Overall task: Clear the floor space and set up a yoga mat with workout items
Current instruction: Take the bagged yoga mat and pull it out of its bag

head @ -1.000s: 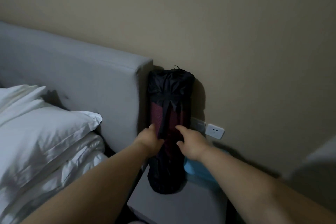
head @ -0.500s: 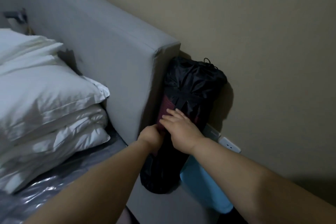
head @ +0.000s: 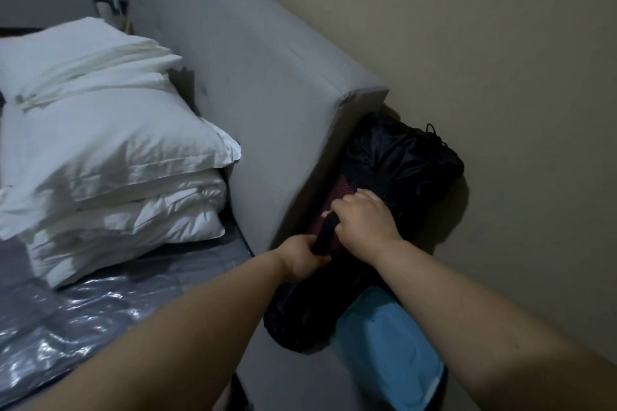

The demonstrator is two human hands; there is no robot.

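— Both hands are closing on the black strap (head: pixel 323 233) of the mat bag (head: pixel 384 197): the left hand (head: pixel 302 257) is gripping its lower end, the right hand (head: pixel 364 220) is curling round it higher up.

— And where is the bag sitting?

— It is leaning in the gap between the grey headboard (head: pixel 267 103) and the wall (head: pixel 484 60), its foot resting on the grey desk (head: pixel 300 374), just beside a blue box (head: pixel 390 344).

— What is threatening to go wrong?

— Probably the bag is wedging as it is being pulled; a sharp tug could be swinging its foot into the blue box and knocking it off. The drawstring (head: pixel 434 133) at the top may also be snagging behind the headboard.
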